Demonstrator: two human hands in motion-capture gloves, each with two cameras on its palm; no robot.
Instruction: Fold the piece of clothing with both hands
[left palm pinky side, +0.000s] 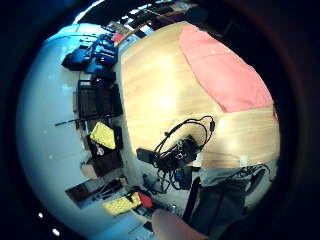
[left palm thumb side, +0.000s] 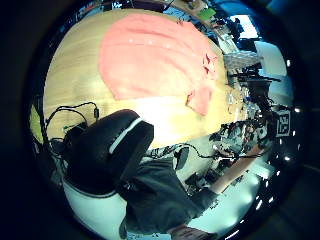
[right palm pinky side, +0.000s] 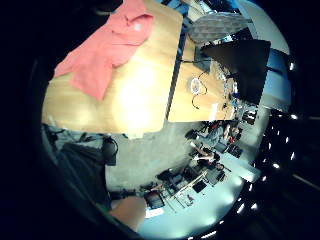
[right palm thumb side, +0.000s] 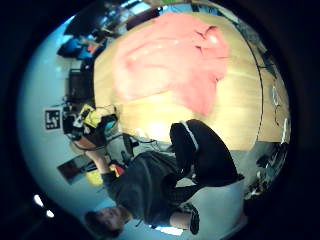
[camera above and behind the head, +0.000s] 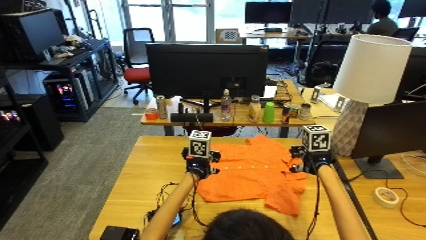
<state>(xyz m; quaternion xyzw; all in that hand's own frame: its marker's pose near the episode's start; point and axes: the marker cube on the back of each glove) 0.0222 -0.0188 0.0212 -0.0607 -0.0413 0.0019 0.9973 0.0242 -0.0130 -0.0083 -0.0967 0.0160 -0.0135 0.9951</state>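
Orange shirt (camera above and behind the head: 256, 175) spread flat on the wooden table (camera above and behind the head: 140, 175), collar end away. Left hand (camera above and behind the head: 199, 165) raised over its left edge, right hand (camera above and behind the head: 313, 161) over its right, forearms stretched forward. Finger state: cannot tell for either. Black monitor (camera above and behind the head: 206, 70) on the desk behind.

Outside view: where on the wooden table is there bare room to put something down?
Bare wood lies between the orange shirt and the table's left edge, and a narrower strip along its far edge. The near-left corner is crowded with black cables.
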